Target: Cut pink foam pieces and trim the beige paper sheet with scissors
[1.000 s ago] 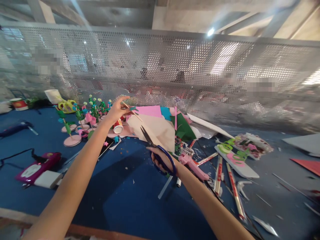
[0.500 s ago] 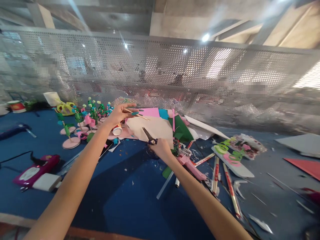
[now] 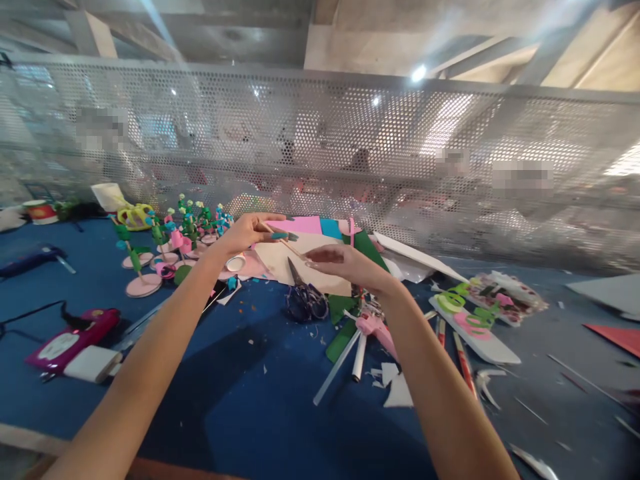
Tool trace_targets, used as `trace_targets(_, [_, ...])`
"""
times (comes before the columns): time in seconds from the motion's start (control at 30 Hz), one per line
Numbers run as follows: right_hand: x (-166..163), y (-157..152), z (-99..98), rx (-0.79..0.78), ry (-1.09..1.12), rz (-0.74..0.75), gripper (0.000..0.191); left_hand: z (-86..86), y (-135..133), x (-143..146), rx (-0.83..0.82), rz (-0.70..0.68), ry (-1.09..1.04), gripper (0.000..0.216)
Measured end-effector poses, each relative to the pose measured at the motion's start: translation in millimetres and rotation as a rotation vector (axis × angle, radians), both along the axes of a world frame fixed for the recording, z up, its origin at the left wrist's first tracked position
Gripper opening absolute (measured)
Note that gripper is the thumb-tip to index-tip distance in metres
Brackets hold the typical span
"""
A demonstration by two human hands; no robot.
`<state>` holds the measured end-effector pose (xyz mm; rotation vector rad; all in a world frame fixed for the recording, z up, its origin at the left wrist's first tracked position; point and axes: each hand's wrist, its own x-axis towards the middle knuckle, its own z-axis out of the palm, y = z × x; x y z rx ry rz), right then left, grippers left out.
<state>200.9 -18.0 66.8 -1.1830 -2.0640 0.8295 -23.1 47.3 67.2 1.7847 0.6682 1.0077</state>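
Observation:
A thin wooden stick (image 3: 294,249) slants across the space between my hands. My left hand (image 3: 253,232) pinches its upper end, with dark-green nails showing. At the lower end, the fingertips of my right hand (image 3: 335,260) close on the stick. Beneath them lies a cream sheet (image 3: 330,285) on top of pink, blue and green sheets. Dark-handled scissors (image 3: 307,301) rest on the table just in front, their blades pointing away and over the sheet's edge. A small white-topped cup or roll (image 3: 235,263) sits below my left wrist, partly hidden.
Small paper-flower stands on round pink bases (image 3: 143,285) crowd the left. A magenta power strip (image 3: 75,340) with a white plug lies nearer. A pink glue gun (image 3: 377,330) sits partly behind my right forearm. A perforated metal barrier (image 3: 320,153) runs along the back.
My right hand has let go of the scissors, which now lie on the table, and has moved up to the stick's lower end. My left hand still holds the stick.

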Motion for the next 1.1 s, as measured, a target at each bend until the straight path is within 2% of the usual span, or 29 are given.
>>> trace_targets(0.07, [-5,-6,3.1,0.025,0.103,0.010,0.037,1.0,-5,6,0.010,-0.044,0.018,0.052])
trace_targets(0.13, [-13,-8,-0.3,0.070,0.125,-0.050,0.038,2.8,-10,13,0.018,-0.063,0.032,0.046])
trace_targets(0.23, [-22,-4,-9.5,0.147,0.108,-0.180,0.030,4.9,-18,21,0.043,-0.032,0.019,0.032])
trace_targets(0.37, [-22,1,-16.0,0.136,0.130,-0.192,0.030,1.9,-21,30,0.059,0.017,-0.026,0.018])
trace_targets(0.53, [-20,3,-17.2,0.196,0.154,-0.278,0.029,-10.1,-17,39,0.010,0.058,-0.191,0.027])
trace_targets(0.7, [-21,2,-16.5,0.223,0.096,-0.336,0.032,-15.8,-16,44,-0.002,0.004,-0.281,0.021])
trace_targets(0.97, [-22,1,-14.9,0.159,0.109,-0.228,0.029,-16.2,-18,48,0.022,0.062,-0.315,0.031])
trace_targets(1.1, [-21,3,-16.4,0.171,0.094,-0.243,0.029,-17.0,-17,49,0.020,0.061,-0.304,0.028])
